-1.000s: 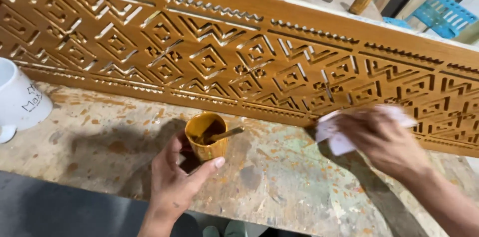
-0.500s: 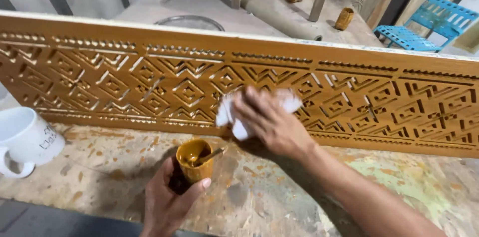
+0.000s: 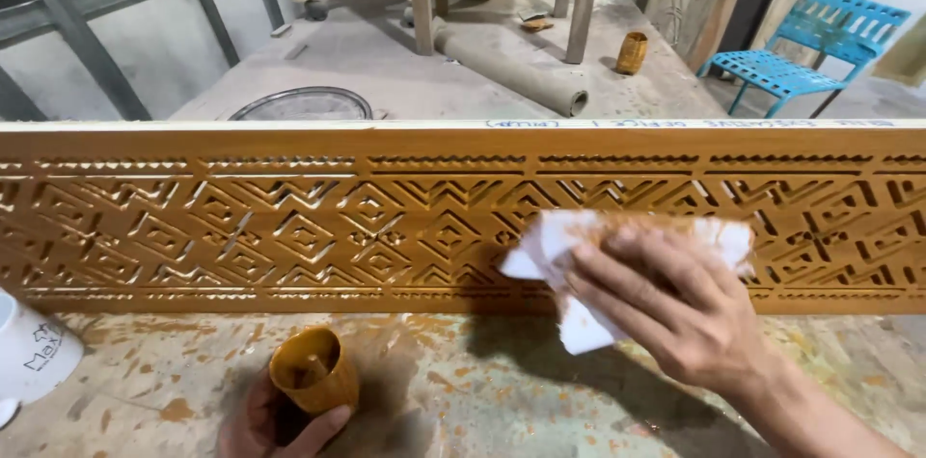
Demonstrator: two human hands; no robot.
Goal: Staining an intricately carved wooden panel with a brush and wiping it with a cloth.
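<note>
While the small cup (image 3: 313,368) sits low on the spotty table (image 3: 502,390), at about 7 o'clock in the view, the left hand (image 3: 275,419) wraps around it from below. It is stained brown-yellow all over, and a thin stick (image 3: 314,364) stands inside it. How much stain is in it cannot be seen. The thumb lies across the front of the cup, so the hand is closed on it.

At about 4 o'clock, the right hand (image 3: 675,309) presses a white rag (image 3: 579,260) flat against the long carved board (image 3: 289,217). Its fingers are spread out and point to 10 o'clock, with the rag pinned under them. The arm comes in from the bottom right corner.

A white mug (image 3: 34,357) stands at the left edge, at 8 o'clock. Far behind, at 1 o'clock, is a blue chair (image 3: 805,48).
</note>
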